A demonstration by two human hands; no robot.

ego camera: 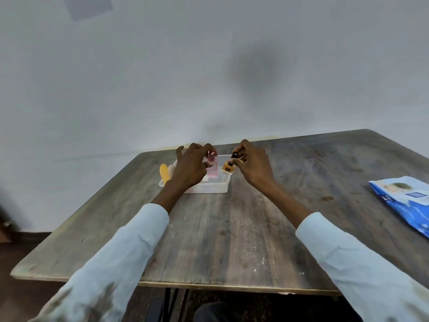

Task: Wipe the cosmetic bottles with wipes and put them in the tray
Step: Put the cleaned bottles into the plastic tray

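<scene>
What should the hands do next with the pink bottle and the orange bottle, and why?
Probably lift both bottles out of the tray. The left hand pinches the cap of the pink bottle, and the right hand holds the dark cap of the orange bottle. No wipe shows in either hand; the wipes pack lies far right on the table.

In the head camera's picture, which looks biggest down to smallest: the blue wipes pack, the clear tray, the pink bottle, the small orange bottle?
1. Clear tray and blue wipes pack: similar, and the pack is cut off at the frame edge, so unranked.
2. Pink bottle.
3. Orange bottle.
</scene>
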